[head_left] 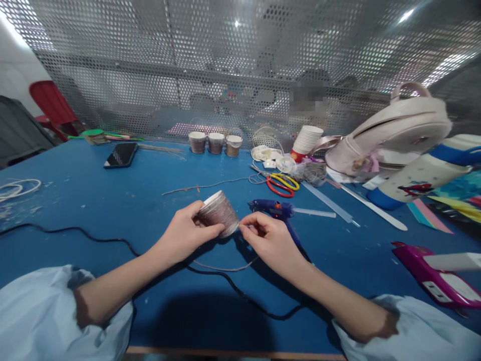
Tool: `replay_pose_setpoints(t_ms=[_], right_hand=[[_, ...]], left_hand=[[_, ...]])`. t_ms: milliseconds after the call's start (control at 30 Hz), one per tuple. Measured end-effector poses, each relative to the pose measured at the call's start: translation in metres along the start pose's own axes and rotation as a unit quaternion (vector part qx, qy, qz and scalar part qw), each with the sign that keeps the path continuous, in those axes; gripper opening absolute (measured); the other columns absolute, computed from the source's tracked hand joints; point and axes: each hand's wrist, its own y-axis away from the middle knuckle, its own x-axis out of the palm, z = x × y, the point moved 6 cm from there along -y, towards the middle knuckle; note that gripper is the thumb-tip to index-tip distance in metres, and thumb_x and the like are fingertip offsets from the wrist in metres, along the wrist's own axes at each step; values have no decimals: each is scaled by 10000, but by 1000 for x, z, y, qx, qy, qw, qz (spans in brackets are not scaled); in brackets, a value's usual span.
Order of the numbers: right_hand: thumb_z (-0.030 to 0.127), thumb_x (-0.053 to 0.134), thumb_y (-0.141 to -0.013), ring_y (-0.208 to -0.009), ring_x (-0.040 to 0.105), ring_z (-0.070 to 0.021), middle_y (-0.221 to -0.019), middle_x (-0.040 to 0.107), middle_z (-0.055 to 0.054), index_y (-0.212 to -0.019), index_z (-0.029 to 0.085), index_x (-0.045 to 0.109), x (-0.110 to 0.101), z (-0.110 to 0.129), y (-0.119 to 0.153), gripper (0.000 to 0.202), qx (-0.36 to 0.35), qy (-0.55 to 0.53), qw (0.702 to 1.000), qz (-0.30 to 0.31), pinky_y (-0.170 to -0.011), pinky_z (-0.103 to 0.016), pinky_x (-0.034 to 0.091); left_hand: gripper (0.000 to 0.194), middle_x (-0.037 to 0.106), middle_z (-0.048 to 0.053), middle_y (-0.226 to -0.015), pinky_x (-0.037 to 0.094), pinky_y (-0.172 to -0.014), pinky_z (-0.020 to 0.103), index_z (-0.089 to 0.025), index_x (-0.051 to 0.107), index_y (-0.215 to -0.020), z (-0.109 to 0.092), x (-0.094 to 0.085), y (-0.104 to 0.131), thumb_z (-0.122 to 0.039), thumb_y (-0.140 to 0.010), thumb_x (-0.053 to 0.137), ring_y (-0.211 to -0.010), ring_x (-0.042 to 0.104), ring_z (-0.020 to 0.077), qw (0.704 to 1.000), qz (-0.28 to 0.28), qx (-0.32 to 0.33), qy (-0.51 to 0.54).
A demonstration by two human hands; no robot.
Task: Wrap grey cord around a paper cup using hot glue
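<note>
A paper cup [219, 214] wrapped in grey-brown cord is tilted on its side above the blue table, its white mouth facing up and left. Around its side my left hand [190, 228] is closed, thumb in front. My right hand [265, 235] pinches the cord at the cup's lower right edge. A loose length of cord [229, 269] curves over the table below both hands. Just behind my right hand lies a blue glue gun [272, 206] with a clear stick in its back.
Three wrapped cups [216, 143] stand at the back, left of stacked paper cups [307, 140]. Scissors [280, 184] lie behind the glue gun. A phone [121, 155] is back left; a bag [391, 130], bottle [421, 180] and magenta device [438, 276] are right. A black cable [240, 293] crosses in front.
</note>
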Motion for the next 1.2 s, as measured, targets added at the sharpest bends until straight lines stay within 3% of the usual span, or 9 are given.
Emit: replay_pose_setpoints(t_ms=[733,1200], right_hand=[[196,535,-761,-517,383,-93,-547,422,49,-706,169,616,-2,-3,0,102,18,-22,1000,5,-477,-213,314],[217,534,-764,-520,373,-93,-555,413,50,-702,169,597,-1,-5,1,101,49,-45,998,22,-476,-220,301]], left_hand=[[222,460,-66,-562,354,-470,201,-180,498,-665,-5,-1,1,-272,-599,688,-498,452,87,1000,15,16,3],[229,408,-76,-602,327,-481,198,-171,476,-706,-1,-1,-1,-252,-666,686,-522,406,67,997,51,50,-4]])
